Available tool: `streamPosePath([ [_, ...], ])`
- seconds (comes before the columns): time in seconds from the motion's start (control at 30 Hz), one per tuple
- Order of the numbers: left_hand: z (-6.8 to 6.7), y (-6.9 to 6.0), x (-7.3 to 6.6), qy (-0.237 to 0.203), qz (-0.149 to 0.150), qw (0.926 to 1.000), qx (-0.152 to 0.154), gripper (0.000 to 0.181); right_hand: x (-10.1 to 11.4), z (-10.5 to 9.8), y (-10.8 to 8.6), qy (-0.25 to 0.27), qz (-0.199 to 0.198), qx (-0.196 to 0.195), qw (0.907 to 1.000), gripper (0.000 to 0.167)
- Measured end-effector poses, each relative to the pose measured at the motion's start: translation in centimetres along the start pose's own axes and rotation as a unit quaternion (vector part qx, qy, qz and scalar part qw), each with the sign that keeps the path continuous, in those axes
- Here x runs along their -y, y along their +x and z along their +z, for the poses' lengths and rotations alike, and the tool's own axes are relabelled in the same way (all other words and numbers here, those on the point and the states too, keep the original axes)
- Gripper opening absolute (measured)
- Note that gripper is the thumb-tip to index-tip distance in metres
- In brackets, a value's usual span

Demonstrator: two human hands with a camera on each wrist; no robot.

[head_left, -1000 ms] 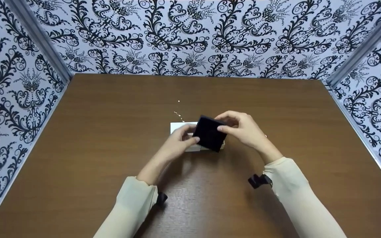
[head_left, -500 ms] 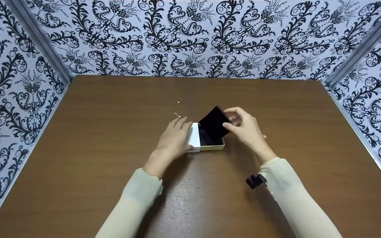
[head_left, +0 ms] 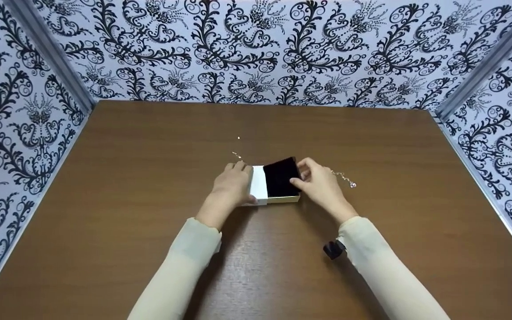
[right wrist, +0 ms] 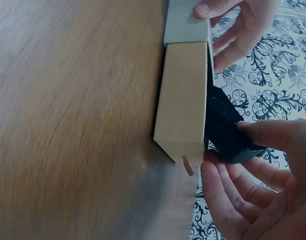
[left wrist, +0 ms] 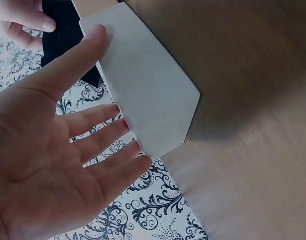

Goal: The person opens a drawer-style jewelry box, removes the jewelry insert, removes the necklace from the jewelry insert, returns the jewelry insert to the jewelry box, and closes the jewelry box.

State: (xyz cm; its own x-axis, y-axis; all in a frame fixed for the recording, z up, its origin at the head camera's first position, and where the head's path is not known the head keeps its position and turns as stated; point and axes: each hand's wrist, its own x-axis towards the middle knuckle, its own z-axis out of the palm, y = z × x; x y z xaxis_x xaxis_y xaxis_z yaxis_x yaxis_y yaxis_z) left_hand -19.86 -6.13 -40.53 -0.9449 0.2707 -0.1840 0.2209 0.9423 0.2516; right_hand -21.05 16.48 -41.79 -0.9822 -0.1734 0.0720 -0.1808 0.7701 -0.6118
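Note:
A small jewellery box lies on the table, with a white sleeve point(head_left: 259, 183) and a cream-gold drawer point(right wrist: 184, 92) sticking out to the right. A short brown ribbon tab point(right wrist: 188, 166) hangs from the drawer's end. My left hand point(head_left: 230, 184) holds the sleeve, thumb on its near side and fingers toward its far side. With thumb and fingers my right hand point(head_left: 322, 184) pinches a black velvety pad point(head_left: 281, 178) at its right edge. The pad is tilted over the drawer, its right side raised and its left side low by the sleeve.
A thin chain with a small shiny end point(head_left: 352, 184) lies just right of my right hand, partly hidden by it. Another fine chain point(head_left: 237, 154) and a tiny bright piece point(head_left: 238, 138) lie beyond the left hand. Patterned walls point(head_left: 256, 53) border the brown table point(head_left: 149, 146).
My left hand has let go of the pad and moved onto the sleeve. The right hand has brought the pad over the drawer and lowered it. More of the right-hand chain shows.

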Motion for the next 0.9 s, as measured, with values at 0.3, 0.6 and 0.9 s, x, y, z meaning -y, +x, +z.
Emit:
streamPosePath([
  [0.3, -0.1, 0.0, -0.2, 0.004, -0.003, 1.0, 0.005, 0.081, 0.3, 0.1, 0.3, -0.059, -0.007, -0.007, 0.9982, 0.03],
  [0.6, -0.2, 0.0, -0.1, 0.0, -0.007, 1.0, 0.007, 0.078, 0.7, 1.3, 0.6, -0.056, -0.014, -0.01, 0.9983, 0.04],
  [0.9, -0.1, 0.1, 0.1, 0.003, -0.009, 0.9999, 0.007, 0.08, 0.7, 2.2, 1.0, -0.114, -0.03, 0.009, 0.993, 0.04],
])
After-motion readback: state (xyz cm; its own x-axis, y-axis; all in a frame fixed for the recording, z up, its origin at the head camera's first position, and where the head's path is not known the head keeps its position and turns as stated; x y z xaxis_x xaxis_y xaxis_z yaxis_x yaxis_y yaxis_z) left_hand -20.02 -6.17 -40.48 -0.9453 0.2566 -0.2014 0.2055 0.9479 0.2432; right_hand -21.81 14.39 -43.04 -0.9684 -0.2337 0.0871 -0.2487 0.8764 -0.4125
